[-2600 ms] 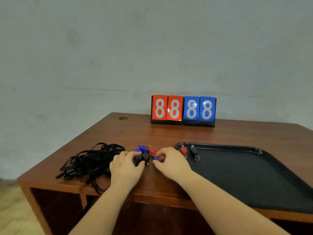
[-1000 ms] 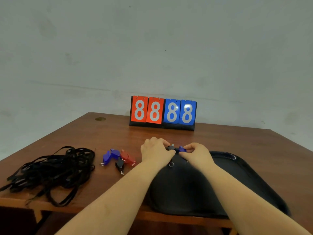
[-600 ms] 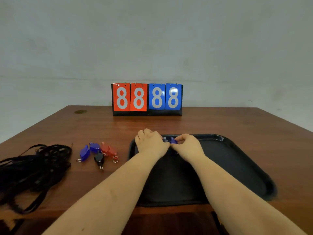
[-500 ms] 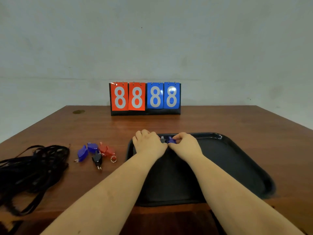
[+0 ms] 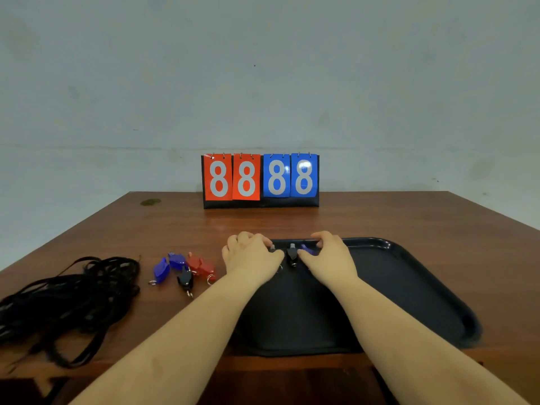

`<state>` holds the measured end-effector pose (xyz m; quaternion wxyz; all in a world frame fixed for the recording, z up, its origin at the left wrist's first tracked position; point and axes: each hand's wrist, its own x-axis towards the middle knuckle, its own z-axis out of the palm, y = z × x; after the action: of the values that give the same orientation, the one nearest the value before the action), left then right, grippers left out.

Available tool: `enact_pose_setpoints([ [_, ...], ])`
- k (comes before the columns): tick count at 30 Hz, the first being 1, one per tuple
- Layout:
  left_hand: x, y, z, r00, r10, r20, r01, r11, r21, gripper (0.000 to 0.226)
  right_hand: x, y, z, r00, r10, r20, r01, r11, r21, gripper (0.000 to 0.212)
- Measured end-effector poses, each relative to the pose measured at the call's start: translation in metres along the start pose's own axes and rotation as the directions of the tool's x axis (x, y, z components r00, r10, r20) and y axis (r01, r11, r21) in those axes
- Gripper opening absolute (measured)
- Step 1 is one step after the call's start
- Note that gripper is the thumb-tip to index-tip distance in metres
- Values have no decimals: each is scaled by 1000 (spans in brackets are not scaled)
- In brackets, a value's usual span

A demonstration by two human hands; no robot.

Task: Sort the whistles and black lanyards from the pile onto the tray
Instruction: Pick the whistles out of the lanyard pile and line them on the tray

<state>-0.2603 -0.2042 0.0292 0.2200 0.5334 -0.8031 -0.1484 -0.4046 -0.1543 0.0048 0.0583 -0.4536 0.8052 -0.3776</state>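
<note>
Grip: both hands (image 5: 292, 257) curled, knuckles up, pinching whistles (image 5: 291, 254) at tray (image 5: 409, 287) rear.

I see bare tray (image 5: 409, 290) floor open to the lower right of the frame, while both of my forearms cross its near left part, loose whistles (image 5: 184, 267) and tangled black lanyards (image 5: 67, 299) crowd the left, and the scoreboard (image 5: 260, 179) blocks centre top.
</note>
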Motion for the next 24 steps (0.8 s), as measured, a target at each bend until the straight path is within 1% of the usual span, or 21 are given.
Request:
enact_pose_setpoints([
  [2, -8, -20, -13, 1000, -3, -18, 2, 1000, -26, 36, -1, -7, -5, 998, -57, -18, 57, 997, -48, 49],
  [4, -17, -44, -26, 998, -35, -45, 33, 999, -30, 34, -4, -16, -8, 993, -114, -6, 114, 991, -70, 44],
  [7, -28, -82, -46, 989, -103, -104, 101, 995, -29, 31, -13, -39, -5, 979, -181, 89, 187, 980, -64, 38],
  [10, -35, -117, -62, 971, -160, -176, 155, 987, -40, 27, -28, -66, 9, 955, -230, 185, 232, 973, 13, 30],
  [14, -45, -149, -67, 955, -227, -192, 212, 973, -97, 26, -51, -94, 37, 913, -307, 267, 307, 951, 44, 23],
  [19, -49, -159, -61, 954, -178, -242, 158, 982, -101, 28, -68, -121, 67, 890, -320, 325, 319, 946, 58, 27],
  [22, -48, -160, -58, 963, -136, -231, 129, 991, -44, 34, -70, -130, 77, 878, -317, 358, 326, 945, 37, 38],
  [24, -46, -161, -57, 968, -136, -211, 139, 990, -1, 43, -70, -133, 80, 879, -302, 368, 317, 948, 20, 42],
])
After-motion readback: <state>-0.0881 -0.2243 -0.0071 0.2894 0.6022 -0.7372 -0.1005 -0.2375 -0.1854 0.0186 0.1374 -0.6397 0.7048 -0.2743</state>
